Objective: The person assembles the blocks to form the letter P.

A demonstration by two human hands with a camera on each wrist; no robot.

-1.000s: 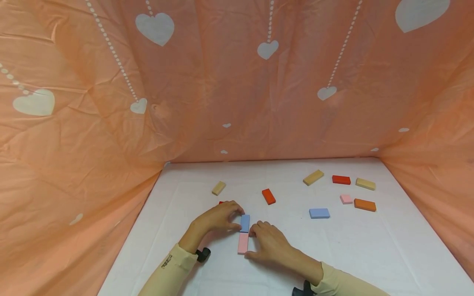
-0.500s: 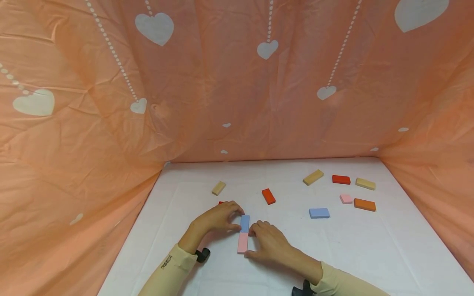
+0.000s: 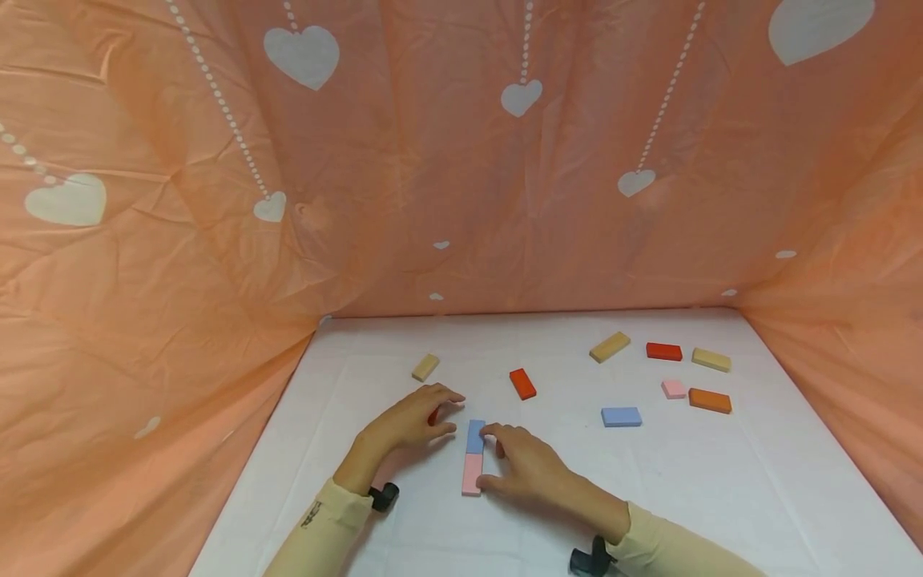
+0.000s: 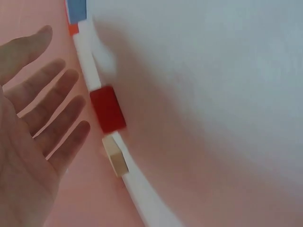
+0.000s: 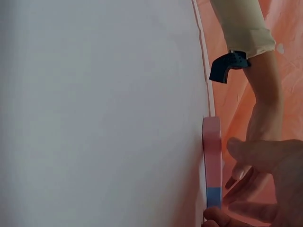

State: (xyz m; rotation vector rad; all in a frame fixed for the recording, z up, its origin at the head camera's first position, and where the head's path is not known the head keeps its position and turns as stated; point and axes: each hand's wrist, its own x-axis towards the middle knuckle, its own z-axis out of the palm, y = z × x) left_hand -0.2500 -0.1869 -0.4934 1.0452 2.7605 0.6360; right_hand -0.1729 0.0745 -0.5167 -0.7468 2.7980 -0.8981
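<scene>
A blue block [image 3: 474, 437] and a pink block [image 3: 472, 474] lie end to end in a straight line on the white table. To their left, my left hand [image 3: 411, 418] hovers apart from them, fingers spread and holding nothing. Partly hidden behind that hand is a red block [image 4: 108, 109], plainer in the left wrist view. My right hand [image 3: 532, 463] is at the right side of the pair. Its index fingertip seems to touch the blue block, while the thumb [image 5: 239, 149] lies close beside the pink one; the right wrist view suggests a small gap there.
A tan block [image 3: 425, 367] and an orange-red block [image 3: 522, 384] lie farther back. Toward the right are another blue block [image 3: 622, 417], a small pink block [image 3: 674, 389], an orange block [image 3: 710, 401], a red block [image 3: 664, 352] and two tan ones. A peach curtain [image 3: 534, 240] surrounds the table.
My left hand has let go of the blue block and moved left, its fingers spreading. My right index finger has shifted forward from the pink block's far end to the blue block.
</scene>
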